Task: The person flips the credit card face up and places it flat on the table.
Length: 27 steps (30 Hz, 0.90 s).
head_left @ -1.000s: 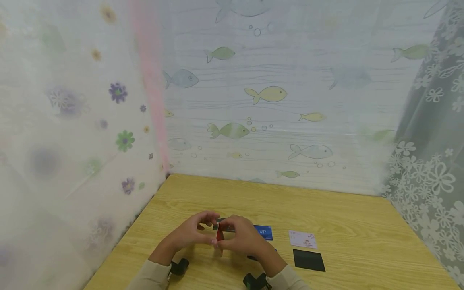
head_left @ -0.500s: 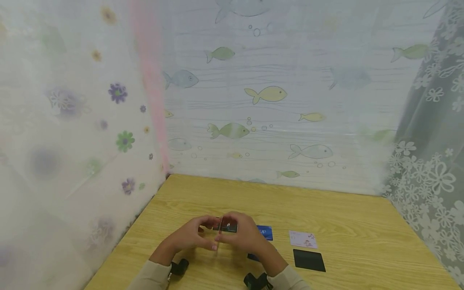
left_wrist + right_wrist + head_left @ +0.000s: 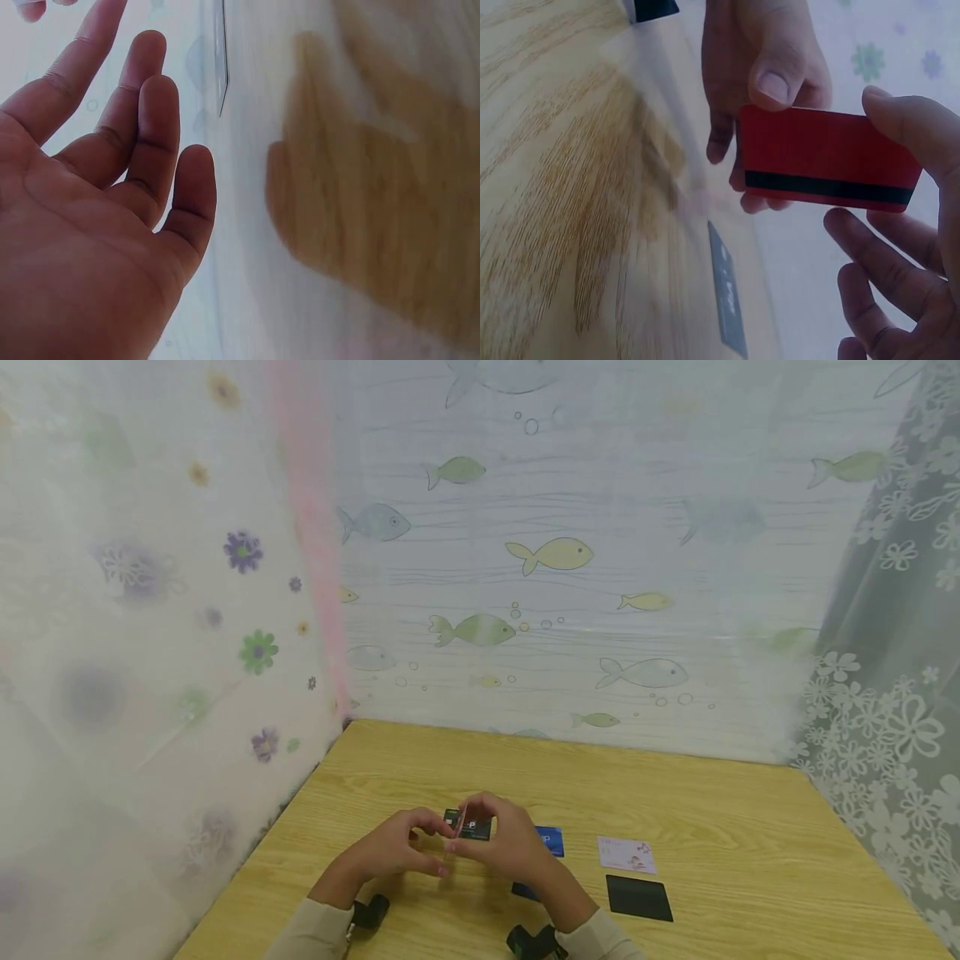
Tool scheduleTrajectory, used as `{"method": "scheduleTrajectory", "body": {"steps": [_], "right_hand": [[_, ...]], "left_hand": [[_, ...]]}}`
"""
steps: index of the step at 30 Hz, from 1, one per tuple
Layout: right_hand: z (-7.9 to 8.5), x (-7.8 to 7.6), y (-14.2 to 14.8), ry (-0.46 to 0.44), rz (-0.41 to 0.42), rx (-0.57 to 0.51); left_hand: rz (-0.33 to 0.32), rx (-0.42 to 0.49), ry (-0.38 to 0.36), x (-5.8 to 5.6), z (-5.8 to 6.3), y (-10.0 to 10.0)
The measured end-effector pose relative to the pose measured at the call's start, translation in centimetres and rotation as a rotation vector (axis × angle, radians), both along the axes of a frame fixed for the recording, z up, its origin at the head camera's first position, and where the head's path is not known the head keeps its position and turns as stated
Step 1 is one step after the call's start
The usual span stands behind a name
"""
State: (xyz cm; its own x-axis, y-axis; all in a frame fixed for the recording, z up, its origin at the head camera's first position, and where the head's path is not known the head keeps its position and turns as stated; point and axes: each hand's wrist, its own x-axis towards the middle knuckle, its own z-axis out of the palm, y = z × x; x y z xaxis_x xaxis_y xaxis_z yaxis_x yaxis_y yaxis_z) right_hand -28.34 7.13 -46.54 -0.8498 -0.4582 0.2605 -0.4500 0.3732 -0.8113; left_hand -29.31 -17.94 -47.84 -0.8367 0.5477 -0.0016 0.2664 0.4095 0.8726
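My right hand pinches a red card with a black magnetic stripe, thumb on one long edge and fingertips at the opposite one. In the head view the card stands nearly edge-on above the table. My left hand is just left of it, fingers loosely bent, index fingertip right at the card and thumb lower and apart from it. The left wrist view shows the left fingers spread and relaxed. Behind the red card a black card with white print lies on the table, partly covered.
To the right lie a blue card, a pale pink card and a plain black card. Another dark blue card is mostly hidden under my right forearm. Patterned curtains hang around the wooden table.
My left thumb has come away from the red card. The right hand has turned and raised the card slightly, so its red face no longer shows and more of the black card is visible.
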Motion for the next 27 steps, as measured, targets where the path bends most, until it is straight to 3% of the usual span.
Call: {"method": "scheduleTrajectory", "body": {"steps": [8,27], "right_hand": [[-0.2,-0.1,0.7,-0.026,-0.013,0.022],[-1.1,0.4,3.1,0.113,-0.043,0.228]], "left_hand": [[0.026,-0.021,0.025,0.0,-0.1,-0.4],[0.046,-0.054,0.053,-0.1,-0.4,-0.4]]}}
